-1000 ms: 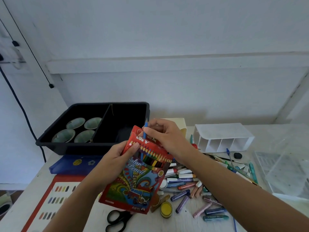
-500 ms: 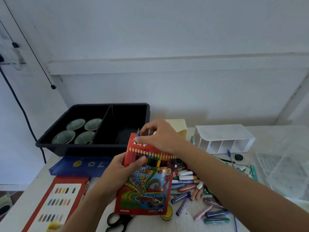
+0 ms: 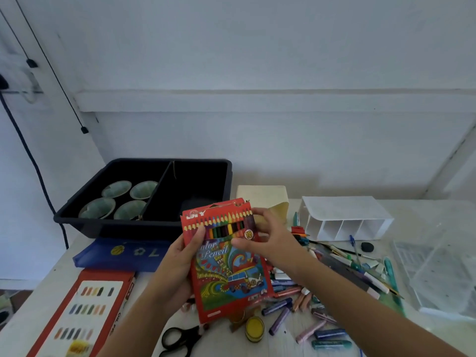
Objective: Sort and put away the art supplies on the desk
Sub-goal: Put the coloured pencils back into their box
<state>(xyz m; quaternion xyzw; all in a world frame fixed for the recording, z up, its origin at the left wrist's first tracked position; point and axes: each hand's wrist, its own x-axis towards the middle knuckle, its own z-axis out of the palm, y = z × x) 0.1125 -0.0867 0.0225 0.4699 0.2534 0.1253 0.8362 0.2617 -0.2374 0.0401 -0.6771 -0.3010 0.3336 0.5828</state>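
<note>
White desk [image 3: 221,341] against a pale wall, and you hold the red colour pencil box [image 3: 226,274] upright above its middle. Your left hand [image 3: 180,264] grips the box's left edge, thumb on the front. Your right hand [image 3: 270,243] pinches the upper right corner, thumb on the front and fingers curled behind. Under and right of the box lies a heap of loose pastel sticks [image 3: 283,310], with black scissors [image 3: 180,338] and a small yellow pot [image 3: 254,328] near you. A black divided bin [image 3: 116,228] stands behind on the left, a white compartment organiser [image 3: 345,210] on the right.
</note>
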